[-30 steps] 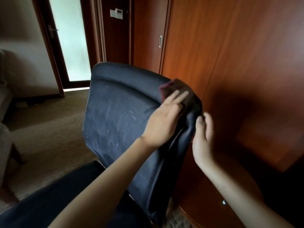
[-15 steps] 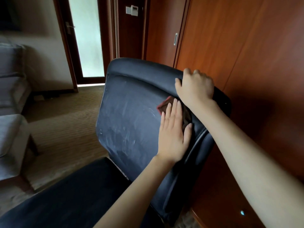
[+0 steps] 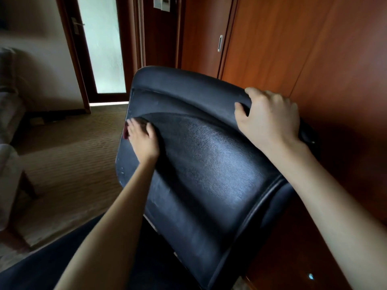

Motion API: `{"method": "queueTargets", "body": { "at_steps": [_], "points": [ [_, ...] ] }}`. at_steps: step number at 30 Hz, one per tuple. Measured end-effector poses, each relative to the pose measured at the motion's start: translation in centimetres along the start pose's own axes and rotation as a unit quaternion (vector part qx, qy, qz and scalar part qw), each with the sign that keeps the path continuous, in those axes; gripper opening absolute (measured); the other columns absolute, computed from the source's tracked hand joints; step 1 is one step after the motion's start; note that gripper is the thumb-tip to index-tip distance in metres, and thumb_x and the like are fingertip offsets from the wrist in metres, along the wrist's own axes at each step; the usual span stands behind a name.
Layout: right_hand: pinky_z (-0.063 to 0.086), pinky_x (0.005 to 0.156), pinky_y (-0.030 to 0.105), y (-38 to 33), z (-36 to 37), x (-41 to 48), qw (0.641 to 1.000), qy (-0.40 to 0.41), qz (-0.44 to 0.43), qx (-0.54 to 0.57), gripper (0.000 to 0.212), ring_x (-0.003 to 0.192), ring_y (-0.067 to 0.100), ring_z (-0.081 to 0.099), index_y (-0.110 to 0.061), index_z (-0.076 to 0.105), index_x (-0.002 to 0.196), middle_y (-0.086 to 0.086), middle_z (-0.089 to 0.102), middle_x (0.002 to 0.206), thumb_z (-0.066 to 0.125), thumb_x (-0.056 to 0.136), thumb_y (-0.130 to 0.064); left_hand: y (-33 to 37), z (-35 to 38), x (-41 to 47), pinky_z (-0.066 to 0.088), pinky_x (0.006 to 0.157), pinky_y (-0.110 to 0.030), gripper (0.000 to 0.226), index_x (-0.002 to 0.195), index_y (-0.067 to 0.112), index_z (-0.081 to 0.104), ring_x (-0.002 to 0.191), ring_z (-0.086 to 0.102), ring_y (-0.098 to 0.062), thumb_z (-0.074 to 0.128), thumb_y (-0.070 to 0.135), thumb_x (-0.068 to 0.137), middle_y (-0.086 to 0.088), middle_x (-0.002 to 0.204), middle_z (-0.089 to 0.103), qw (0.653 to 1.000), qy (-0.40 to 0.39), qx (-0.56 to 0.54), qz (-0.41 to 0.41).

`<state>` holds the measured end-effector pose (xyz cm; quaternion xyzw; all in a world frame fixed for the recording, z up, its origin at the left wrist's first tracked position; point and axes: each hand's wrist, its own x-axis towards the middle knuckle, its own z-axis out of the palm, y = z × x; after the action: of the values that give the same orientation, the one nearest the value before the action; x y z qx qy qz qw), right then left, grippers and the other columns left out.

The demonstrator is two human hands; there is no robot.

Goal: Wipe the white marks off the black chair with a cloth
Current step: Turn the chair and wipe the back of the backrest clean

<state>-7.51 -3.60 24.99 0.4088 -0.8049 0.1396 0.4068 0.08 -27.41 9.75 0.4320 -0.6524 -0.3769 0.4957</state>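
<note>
Carpet (image 3: 73, 164) behind; left hand (image 3: 143, 141) presses cloth (image 3: 126, 131) on chair (image 3: 209, 164).

L hand (image 3: 142, 141): palm down, flat on chair (image 3: 209, 164) back near its upper L edge. Fingers extended and close together, tips blurred. Sliver of dark-red cloth (image 3: 126, 131) shows at the fingertips; hand presses on it. Thumb lies out to the R side of the hand.
L forearm (image 3: 117, 216): bare, runs from bottom centre up to the wrist, approx. straight, wrist in line w/ it.
R hand (image 3: 268, 118): grips top rim of chair back, upper R. Fingers curled over rim, tips hidden behind it; thumb on near face, pointing L. Knuckles up.
R forearm (image 3: 335, 195): bare, enters from lower R, rises diag. to wrist.
Hands well apart; L sits lower in frame.
</note>
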Motion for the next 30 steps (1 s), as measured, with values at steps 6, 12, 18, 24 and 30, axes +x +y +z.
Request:
{"method": "queueTargets", "body": {
  "at_steps": [6, 12, 18, 24, 30],
  "points": [
    [0.044, 0.061, 0.040, -0.9, 1.1, -0.3, 0.998, 0.048, 0.016, -0.035, 0.033, 0.073, 0.040, 0.062, -0.003, 0.059, 0.091, 0.024, 0.064, 0.078, 0.060, 0.079, -0.034, 3.9, 1.6, -11.1, 0.001, 0.118, -0.034, 0.058, 0.149, 0.008, 0.015, 0.146, 0.007, -0.019, 0.028, 0.031, 0.096, -0.005, 0.157, 0.008, 0.990, -0.045, -0.056, 0.119],
    [0.041, 0.083, 0.047, -3.6, 3.2, 1.5, 0.997, 0.031, -0.020, -0.075, 0.054, 0.093, 0.041, 0.057, 0.001, 0.053, 0.114, 0.029, 0.060, 0.099, 0.061, 0.081, -0.041, 3.6, -1.8, -22.2, 0.007, 0.119, -0.042, 0.055, 0.151, 0.019, 0.005, 0.147, 0.008, -0.025, 0.017, 0.038, 0.101, -0.008, 0.158, 0.011, 0.900, -0.189, 0.005, 0.393],
    [0.019, 0.107, 0.060, -8.3, 7.6, 4.4, 0.994, -0.047, -0.060, -0.083, 0.066, 0.127, 0.047, 0.034, -0.007, 0.034, 0.141, 0.034, 0.035, 0.139, 0.048, 0.090, -0.046, -3.5, -1.7, -16.6, 0.010, 0.119, -0.040, 0.061, 0.148, 0.016, 0.015, 0.145, 0.011, -0.026, 0.036, 0.022, 0.091, -0.011, 0.154, 0.018, 0.880, -0.165, 0.079, 0.439],
    [0.019, 0.091, 0.047, -7.8, 9.6, 5.3, 0.992, 0.036, -0.075, -0.091, 0.063, 0.107, 0.044, 0.051, -0.004, 0.049, 0.128, 0.034, 0.052, 0.119, 0.051, 0.082, -0.047, -8.6, -1.7, -2.4, 0.002, 0.117, -0.035, 0.060, 0.148, 0.007, 0.019, 0.145, 0.005, -0.020, 0.024, 0.030, 0.093, -0.015, 0.156, 0.012, 0.984, -0.048, 0.043, 0.165],
    [0.029, 0.099, 0.054, -7.3, 9.1, 4.6, 0.991, 0.051, -0.074, -0.095, 0.063, 0.112, 0.047, 0.047, 0.000, 0.046, 0.129, 0.039, 0.047, 0.124, 0.049, 0.083, -0.042, -11.0, -3.0, 3.6, 0.006, 0.118, -0.041, 0.049, 0.149, 0.011, 0.022, 0.145, 0.009, -0.028, 0.027, 0.018, 0.102, -0.015, 0.157, 0.016, 0.997, 0.055, -0.018, -0.055]
  ]
}}
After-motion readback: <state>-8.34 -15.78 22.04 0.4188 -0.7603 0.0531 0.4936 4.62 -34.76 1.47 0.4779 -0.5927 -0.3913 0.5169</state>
